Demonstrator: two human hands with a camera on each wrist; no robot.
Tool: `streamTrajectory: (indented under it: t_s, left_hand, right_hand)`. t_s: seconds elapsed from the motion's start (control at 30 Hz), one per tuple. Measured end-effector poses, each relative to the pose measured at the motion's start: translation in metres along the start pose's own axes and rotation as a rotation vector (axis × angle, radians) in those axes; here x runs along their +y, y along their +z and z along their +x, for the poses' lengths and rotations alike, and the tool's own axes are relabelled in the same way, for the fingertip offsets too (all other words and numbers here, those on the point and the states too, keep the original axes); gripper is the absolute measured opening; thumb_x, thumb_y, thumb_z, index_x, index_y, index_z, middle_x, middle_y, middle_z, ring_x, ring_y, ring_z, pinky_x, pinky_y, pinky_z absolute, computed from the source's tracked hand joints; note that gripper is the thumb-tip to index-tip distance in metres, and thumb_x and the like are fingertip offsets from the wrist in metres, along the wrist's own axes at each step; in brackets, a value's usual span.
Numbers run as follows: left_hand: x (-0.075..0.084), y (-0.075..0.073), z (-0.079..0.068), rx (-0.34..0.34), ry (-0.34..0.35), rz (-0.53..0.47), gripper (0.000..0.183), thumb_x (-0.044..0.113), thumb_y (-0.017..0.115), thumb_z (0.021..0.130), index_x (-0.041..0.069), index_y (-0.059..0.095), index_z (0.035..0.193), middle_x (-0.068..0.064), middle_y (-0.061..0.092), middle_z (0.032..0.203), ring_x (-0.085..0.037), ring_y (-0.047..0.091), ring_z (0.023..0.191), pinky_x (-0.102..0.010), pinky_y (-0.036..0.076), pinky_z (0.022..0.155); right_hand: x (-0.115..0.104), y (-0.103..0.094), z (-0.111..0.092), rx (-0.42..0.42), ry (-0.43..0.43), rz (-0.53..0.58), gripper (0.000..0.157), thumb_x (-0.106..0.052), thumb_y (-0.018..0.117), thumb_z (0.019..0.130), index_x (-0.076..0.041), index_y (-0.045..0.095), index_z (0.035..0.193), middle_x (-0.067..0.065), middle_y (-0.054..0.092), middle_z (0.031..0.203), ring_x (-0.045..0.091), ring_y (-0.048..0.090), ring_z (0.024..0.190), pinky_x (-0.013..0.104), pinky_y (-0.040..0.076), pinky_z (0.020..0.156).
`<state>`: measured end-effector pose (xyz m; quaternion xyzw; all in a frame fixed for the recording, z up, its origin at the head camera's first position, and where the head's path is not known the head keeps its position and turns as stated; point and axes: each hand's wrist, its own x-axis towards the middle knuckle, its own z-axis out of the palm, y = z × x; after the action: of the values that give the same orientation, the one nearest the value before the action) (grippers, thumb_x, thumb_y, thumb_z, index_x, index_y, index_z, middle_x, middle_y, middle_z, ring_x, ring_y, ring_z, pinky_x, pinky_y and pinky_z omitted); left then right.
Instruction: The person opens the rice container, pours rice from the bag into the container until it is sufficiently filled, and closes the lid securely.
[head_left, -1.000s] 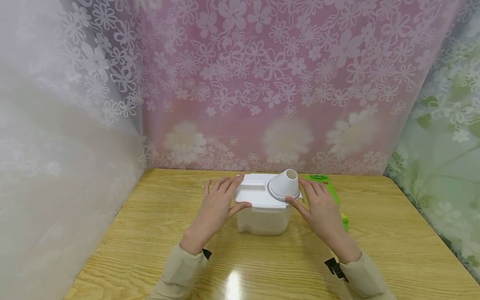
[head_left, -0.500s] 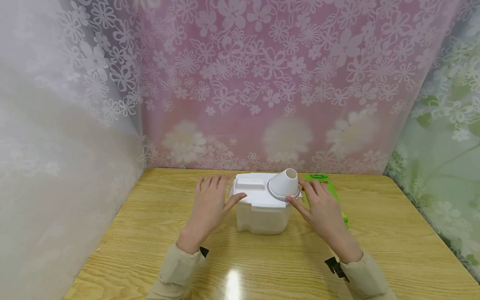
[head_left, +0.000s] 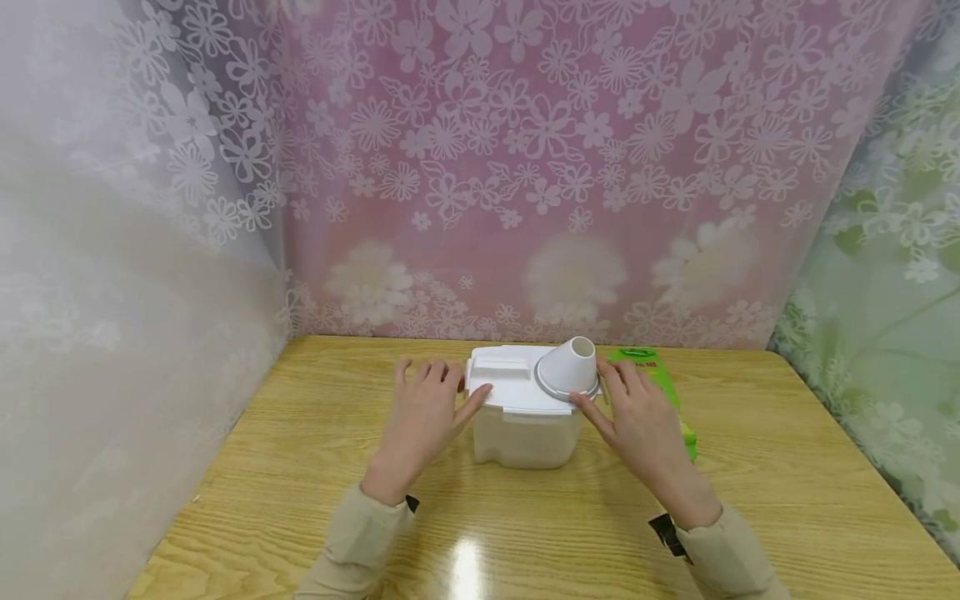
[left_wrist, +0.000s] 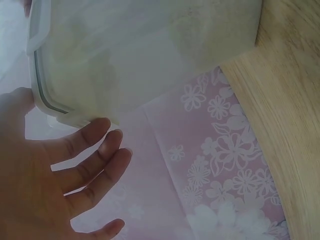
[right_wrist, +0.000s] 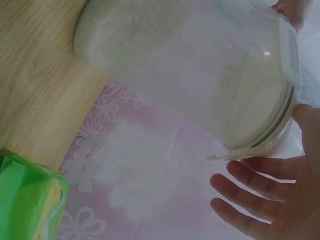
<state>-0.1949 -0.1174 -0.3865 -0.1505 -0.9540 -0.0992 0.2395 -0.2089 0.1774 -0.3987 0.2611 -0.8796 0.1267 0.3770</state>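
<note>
A translucent plastic storage container (head_left: 525,442) with pale grainy contents low inside stands upright on the table. Its white lid (head_left: 501,392) has a moulded handle and a cone-shaped cap (head_left: 573,367). At the lid's left end my left hand (head_left: 423,417) pinches, thumb on the lid's edge and index finger against the left side clip (left_wrist: 72,119). My right hand (head_left: 641,421) pinches the opposite end, its thumb at the front edge below the cone. In the right wrist view its index finger lies by the right side clip (right_wrist: 240,151), which sticks outward; the other fingers extend free.
A green package (head_left: 666,387) lies behind and right of the container, partly hidden by my right hand. The wooden table (head_left: 300,517) meets a pink floral curtain (head_left: 465,208) at the back, with further curtains on both sides.
My left hand has gone from the lid's left part out to its end, where the side clip stood outward half a second ago and now sits closer in. My right hand stays nearly in place.
</note>
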Motion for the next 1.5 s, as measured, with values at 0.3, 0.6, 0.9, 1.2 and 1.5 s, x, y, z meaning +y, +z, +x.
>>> streamTrajectory:
  t_s: [0.3, 0.6, 0.9, 1.2, 1.5]
  left_hand:
    - [0.003, 0.004, 0.000, -0.010, 0.011, -0.024, 0.038, 0.048, 0.043, 0.105, 0.017, 0.059, 0.090, -0.001, 0.064, 0.092, -0.026, 0.064, 0.098, -0.055, 0.041, 0.104]
    - [0.003, 0.008, 0.000, -0.036, -0.003, -0.074, 0.036, 0.045, 0.043, 0.106, 0.017, 0.057, 0.090, -0.001, 0.063, 0.090, -0.023, 0.062, 0.090, -0.049, 0.042, 0.096]
    - [0.003, 0.012, 0.001, -0.051, -0.008, -0.083, 0.035, 0.043, 0.041, 0.105, 0.016, 0.055, 0.086, 0.001, 0.059, 0.082, -0.022, 0.060, 0.083, -0.049, 0.043, 0.095]
    - [0.004, 0.015, 0.001, -0.049, -0.006, -0.112, 0.034, 0.038, 0.040, 0.105, 0.015, 0.056, 0.087, 0.001, 0.060, 0.080, -0.022, 0.060, 0.082, -0.048, 0.045, 0.095]
    - [0.004, 0.016, 0.001, -0.044, 0.012, -0.156, 0.032, 0.035, 0.041, 0.105, 0.011, 0.060, 0.094, -0.002, 0.064, 0.084, -0.024, 0.063, 0.085, -0.047, 0.047, 0.094]
  right_hand:
    - [-0.002, 0.000, -0.001, 0.020, -0.042, -0.030, 0.079, -0.061, 0.035, 0.104, 0.011, 0.063, 0.121, 0.025, 0.062, 0.104, 0.037, 0.065, 0.081, 0.049, 0.056, 0.064]
    - [-0.003, 0.003, 0.000, 0.021, -0.061, -0.049, 0.077, -0.057, 0.033, 0.106, 0.012, 0.061, 0.121, 0.024, 0.060, 0.098, 0.034, 0.060, 0.078, 0.046, 0.055, 0.064]
    - [-0.005, 0.004, 0.000, 0.043, -0.088, -0.089, 0.074, -0.054, 0.032, 0.108, 0.014, 0.061, 0.119, 0.025, 0.061, 0.096, 0.036, 0.061, 0.079, 0.047, 0.056, 0.065]
    - [-0.006, 0.005, -0.001, 0.036, -0.101, -0.108, 0.072, -0.051, 0.030, 0.109, 0.014, 0.058, 0.121, 0.025, 0.059, 0.095, 0.035, 0.060, 0.078, 0.045, 0.055, 0.063]
    - [-0.007, 0.005, -0.002, 0.026, -0.089, -0.109, 0.076, -0.052, 0.028, 0.109, 0.016, 0.058, 0.124, 0.026, 0.060, 0.097, 0.036, 0.061, 0.081, 0.046, 0.056, 0.066]
